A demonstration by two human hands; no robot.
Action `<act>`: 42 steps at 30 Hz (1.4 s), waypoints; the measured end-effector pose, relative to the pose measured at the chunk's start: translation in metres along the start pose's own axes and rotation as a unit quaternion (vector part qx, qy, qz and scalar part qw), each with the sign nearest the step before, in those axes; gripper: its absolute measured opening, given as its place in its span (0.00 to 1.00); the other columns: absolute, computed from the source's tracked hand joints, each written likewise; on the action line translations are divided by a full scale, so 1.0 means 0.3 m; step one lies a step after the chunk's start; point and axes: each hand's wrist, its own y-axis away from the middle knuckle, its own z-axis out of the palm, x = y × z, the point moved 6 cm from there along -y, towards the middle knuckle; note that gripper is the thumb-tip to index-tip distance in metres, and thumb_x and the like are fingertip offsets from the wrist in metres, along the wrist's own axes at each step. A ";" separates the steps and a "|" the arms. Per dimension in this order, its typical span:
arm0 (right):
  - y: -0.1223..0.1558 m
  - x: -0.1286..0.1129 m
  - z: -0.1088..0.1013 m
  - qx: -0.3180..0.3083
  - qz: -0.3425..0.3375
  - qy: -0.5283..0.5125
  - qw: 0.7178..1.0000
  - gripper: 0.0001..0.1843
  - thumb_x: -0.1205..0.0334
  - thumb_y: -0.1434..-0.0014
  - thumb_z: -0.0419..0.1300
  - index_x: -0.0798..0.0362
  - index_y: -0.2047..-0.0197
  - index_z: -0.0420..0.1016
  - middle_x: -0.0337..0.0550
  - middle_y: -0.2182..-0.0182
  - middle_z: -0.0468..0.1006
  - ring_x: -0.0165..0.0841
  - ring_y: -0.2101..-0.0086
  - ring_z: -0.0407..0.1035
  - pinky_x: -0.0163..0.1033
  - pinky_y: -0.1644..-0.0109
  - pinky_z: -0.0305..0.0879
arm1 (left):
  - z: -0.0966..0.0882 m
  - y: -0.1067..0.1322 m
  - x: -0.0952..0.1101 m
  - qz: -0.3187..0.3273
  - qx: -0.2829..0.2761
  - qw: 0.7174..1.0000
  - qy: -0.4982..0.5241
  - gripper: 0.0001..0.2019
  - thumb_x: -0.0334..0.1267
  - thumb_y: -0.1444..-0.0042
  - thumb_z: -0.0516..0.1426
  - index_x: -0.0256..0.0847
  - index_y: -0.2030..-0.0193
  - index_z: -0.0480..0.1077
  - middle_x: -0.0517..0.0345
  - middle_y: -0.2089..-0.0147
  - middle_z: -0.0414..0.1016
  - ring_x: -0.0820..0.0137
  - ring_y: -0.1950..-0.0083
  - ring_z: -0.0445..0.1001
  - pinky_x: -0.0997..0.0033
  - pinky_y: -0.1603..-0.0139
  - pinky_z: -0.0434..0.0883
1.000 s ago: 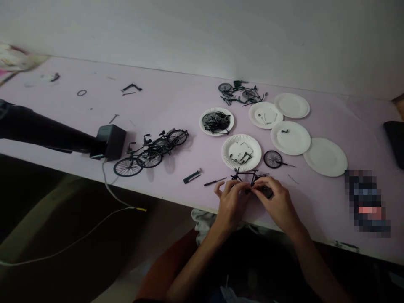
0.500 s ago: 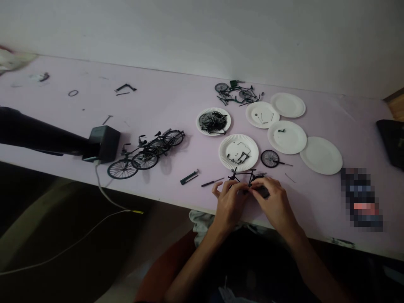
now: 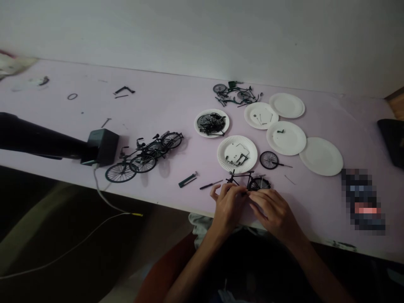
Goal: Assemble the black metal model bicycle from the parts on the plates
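Observation:
A small black model bicycle (image 3: pixel 241 176) stands close to the table's near edge, its rear wheel showing and its front lower part covered by fingers. My left hand (image 3: pixel 227 205) is closed on its front and lower frame. Close against it, the fingertips of my right hand (image 3: pixel 274 212) press together at the bottom of the frame, below the rear wheel. Whatever they pinch is too small or hidden to name. Left of my hands lie a thin dark screwdriver (image 3: pixel 211 184) and a green-handled tool (image 3: pixel 188 179). A loose spoked wheel (image 3: pixel 269 160) with a thin rod rests beyond my right hand.
Paper plates hold small parts: one with dark pieces (image 3: pixel 197 127), one with bent wire parts (image 3: pixel 221 162). An empty plate (image 3: pixel 321 156) lies right. Several model bicycles (image 3: pixel 143 159) stand left, beside a black stand (image 3: pixel 107 145) with a cable. More bicycle parts (image 3: pixel 238 96) lie by the wall.
My right hand has shifted slightly down, its thumb drawing away from the bicycle, so the rear wheel shows more. My left hand stays at the frame.

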 end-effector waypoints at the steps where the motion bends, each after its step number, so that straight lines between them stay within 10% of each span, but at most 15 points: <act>1: -0.001 -0.001 0.002 0.002 -0.005 0.002 1.000 0.26 0.73 0.37 0.59 0.48 0.38 0.65 0.49 0.54 0.82 0.43 0.54 0.76 0.52 0.51 0.74 | -0.001 -0.001 0.001 0.000 0.001 1.000 0.001 0.07 0.29 0.39 0.60 0.45 0.57 0.69 0.64 0.63 0.80 0.68 0.58 0.75 0.57 0.42 0.51; 22: 0.009 0.000 0.036 0.044 -0.067 0.000 0.997 0.18 0.79 0.40 0.57 0.58 0.47 0.71 0.51 0.58 0.82 0.40 0.54 0.75 0.47 0.51 0.75 | -0.010 0.013 0.021 0.023 0.004 0.999 -0.026 0.10 0.26 0.39 0.58 0.43 0.54 0.67 0.62 0.61 0.79 0.67 0.60 0.73 0.61 0.54 0.53; 29: -0.005 0.167 -0.105 0.119 0.070 0.038 0.990 0.17 0.77 0.38 0.57 0.55 0.47 0.70 0.53 0.57 0.79 0.42 0.55 0.74 0.53 0.49 0.71 | 0.019 0.016 -0.004 0.016 0.013 0.999 -0.031 0.10 0.24 0.40 0.58 0.42 0.56 0.69 0.61 0.63 0.78 0.67 0.60 0.72 0.61 0.54 0.52; 42: -0.097 0.240 -0.036 -0.048 0.074 0.079 0.993 0.09 0.73 0.36 0.57 0.55 0.54 0.74 0.48 0.63 0.79 0.42 0.60 0.73 0.49 0.54 0.73 | -0.001 0.051 -0.019 0.047 0.036 0.997 -0.047 0.09 0.25 0.41 0.57 0.42 0.57 0.70 0.63 0.69 0.75 0.67 0.59 0.72 0.61 0.50 0.53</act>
